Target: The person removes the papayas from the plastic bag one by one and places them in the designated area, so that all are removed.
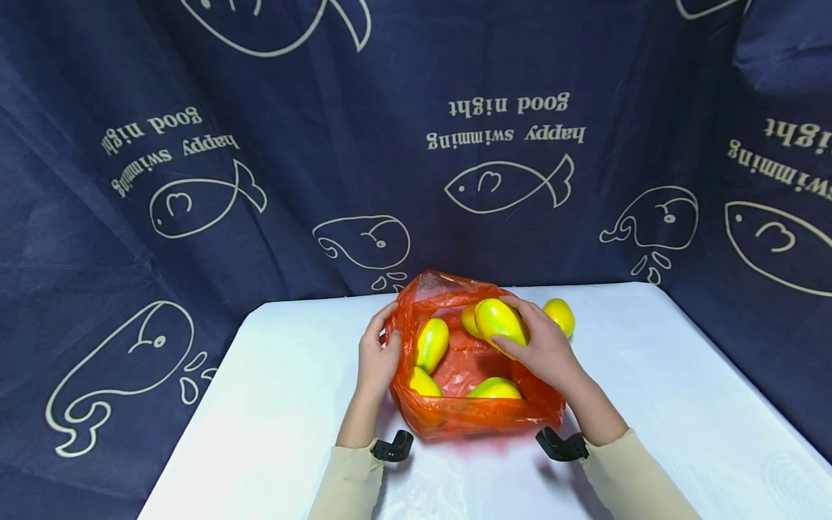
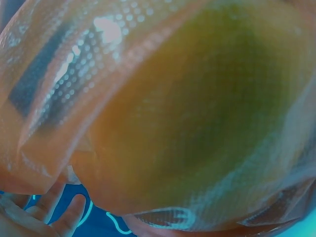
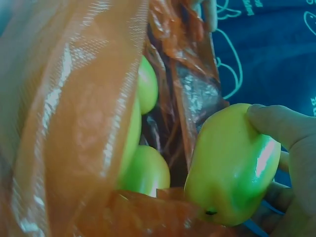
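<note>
A red plastic bag (image 1: 455,419) lies with its mouth wide on the white table, several yellow-green mangoes (image 1: 432,344) inside. My right hand (image 1: 542,347) grips one mango (image 3: 232,165) at the bag's right side, thumb on one side and fingers behind it. Close behind that fruit, another mango (image 1: 469,321) is partly hidden. On the left, my left hand (image 1: 379,357) holds the bag's rim. In the left wrist view, the see-through bag (image 2: 64,98) and a blurred mango (image 2: 197,108) fill most of the picture, with some fingers (image 2: 69,215) at lower left.
One more mango (image 1: 560,316) sits on the table (image 1: 286,404) outside the bag, just beyond my right hand. A dark blue curtain (image 1: 416,144) with fish drawings hangs behind the table and along both sides. Each wrist wears a black band-mounted device (image 1: 393,446).
</note>
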Available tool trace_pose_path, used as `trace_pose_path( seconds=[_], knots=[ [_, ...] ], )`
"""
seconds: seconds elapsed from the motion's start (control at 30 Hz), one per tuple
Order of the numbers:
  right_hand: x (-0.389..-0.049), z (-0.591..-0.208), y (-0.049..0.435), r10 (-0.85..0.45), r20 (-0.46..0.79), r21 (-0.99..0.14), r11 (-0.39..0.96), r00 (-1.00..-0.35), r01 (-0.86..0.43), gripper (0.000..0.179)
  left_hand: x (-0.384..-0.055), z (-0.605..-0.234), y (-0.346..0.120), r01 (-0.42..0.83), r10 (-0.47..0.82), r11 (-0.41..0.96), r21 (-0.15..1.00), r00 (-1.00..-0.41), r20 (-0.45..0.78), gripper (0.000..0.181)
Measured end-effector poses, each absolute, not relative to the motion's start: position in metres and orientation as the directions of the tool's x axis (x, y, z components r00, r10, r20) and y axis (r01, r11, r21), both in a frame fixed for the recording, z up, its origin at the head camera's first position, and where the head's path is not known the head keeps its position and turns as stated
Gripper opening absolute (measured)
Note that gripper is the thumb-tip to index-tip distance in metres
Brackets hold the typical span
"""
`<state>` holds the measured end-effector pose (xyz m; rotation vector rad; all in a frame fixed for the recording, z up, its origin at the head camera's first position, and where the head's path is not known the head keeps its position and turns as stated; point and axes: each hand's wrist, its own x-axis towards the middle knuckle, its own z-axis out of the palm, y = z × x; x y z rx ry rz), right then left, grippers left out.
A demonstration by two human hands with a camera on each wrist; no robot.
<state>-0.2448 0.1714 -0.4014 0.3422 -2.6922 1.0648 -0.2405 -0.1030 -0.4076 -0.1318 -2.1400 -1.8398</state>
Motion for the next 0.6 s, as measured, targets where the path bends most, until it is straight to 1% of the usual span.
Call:
trace_pose_path(
  seconds=[0.17,0.43,0.6],
  knots=[
    [-0.242,-0.399,0.181,-0.091,0.312,-0.672,0.683,-0.946,-0.287,0.074,-0.240,-0.408,-0.103,0.263,-0.132,0.165,0.950,-0.949,0.286,0.048],
    [-0.236,-0.394,0.198,-0.001,0.333,-0.734,0.628,-0.943,-0.259,0.072,-0.240,-0.409,-0.102,0.267,-0.133,0.175,0.948,-0.947,0.291,0.047],
    [-0.232,-0.394,0.208,0.064,0.353,-0.754,0.610,-0.934,-0.243,0.071,-0.241,-0.409,-0.101,0.261,-0.139,0.187,0.947,-0.947,0.289,0.047]
  ],
)
